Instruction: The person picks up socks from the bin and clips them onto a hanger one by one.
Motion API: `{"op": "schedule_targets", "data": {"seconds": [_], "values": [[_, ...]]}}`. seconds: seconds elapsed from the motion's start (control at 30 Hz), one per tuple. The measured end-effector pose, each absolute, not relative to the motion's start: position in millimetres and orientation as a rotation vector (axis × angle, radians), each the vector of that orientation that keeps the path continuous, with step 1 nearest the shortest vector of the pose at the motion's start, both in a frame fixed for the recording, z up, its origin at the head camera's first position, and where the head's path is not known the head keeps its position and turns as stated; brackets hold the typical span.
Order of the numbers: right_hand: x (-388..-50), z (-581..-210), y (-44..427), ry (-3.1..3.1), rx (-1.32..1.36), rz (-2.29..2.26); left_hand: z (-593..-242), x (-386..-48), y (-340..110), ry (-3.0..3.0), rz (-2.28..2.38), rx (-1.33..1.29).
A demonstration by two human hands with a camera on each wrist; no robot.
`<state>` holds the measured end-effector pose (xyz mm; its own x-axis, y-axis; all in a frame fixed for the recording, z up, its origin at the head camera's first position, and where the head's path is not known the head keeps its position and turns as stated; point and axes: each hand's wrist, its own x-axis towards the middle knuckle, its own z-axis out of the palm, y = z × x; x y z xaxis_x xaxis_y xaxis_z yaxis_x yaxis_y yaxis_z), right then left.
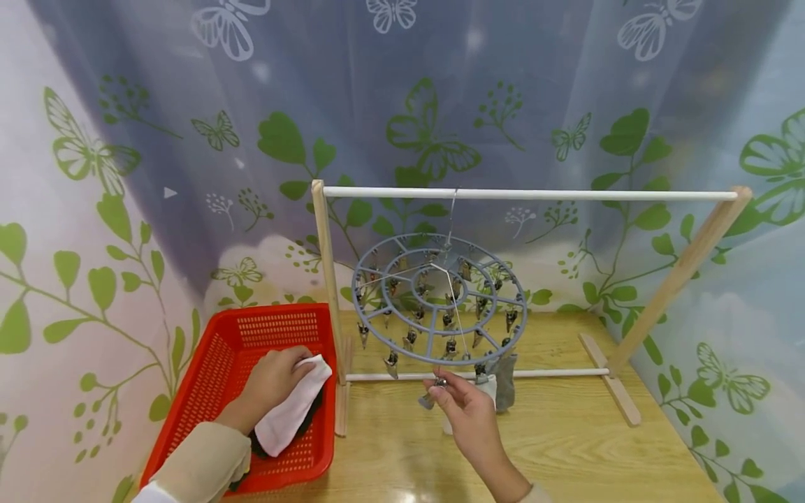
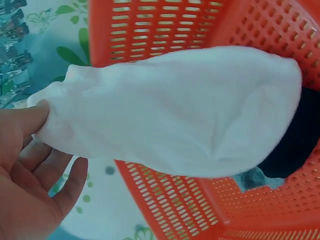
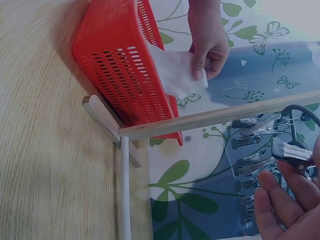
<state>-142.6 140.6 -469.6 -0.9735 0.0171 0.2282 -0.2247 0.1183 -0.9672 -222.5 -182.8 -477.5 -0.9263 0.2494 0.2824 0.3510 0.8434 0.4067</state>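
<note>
Two hands, one white sock, one clip

The left hand [image 1: 273, 381] pinches a white sock [image 1: 292, 413] by its cuff end, apparently so that the fabric drops flat; the rounded end hangs into the red basket [image 1: 272, 308], between 7 and 8 o'clock in the head view. The right hand [image 1: 473, 417] grasps a grey clip [image 1: 427, 401] at the 6 o'clock edge of the round hanger [image 1: 440, 362], presumably to steady it, since a single hook [image 1: 451, 216] bears the ring on the white bar [image 1: 566, 195]. Dark cloth [image 2: 292, 140] lies beneath the sock, its outline largely masked. Near the ring's 5 o'clock hang a grey sock [image 1: 506, 384] and a pale cloth [image 1: 487, 391], the latter partly covered by the right hand. The right wrist view crops that hand at 4 o'clock; whether the clip's jaws are parted cannot be told
</note>
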Motion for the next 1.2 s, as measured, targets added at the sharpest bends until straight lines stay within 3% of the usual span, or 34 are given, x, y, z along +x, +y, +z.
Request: {"op": "schedule_targets", "data": {"seconds": [0.17,0.73,1.2], "values": [[-142.6,-469.4,139.8,-2.221,0.214,1.960,-470.7,-218.5,-179.4,-2.762,-0.740,-0.477],[-141.4,-466.6,138.1,-2.185,0.235,1.894,-444.3,-202.1,-149.9,-2.597,-0.926,-0.910],[-139.7,-465.6,139.7,-2.187,0.229,1.842,-426.6,-192.9,-126.3,-2.562,-0.958,-1.063]]}}
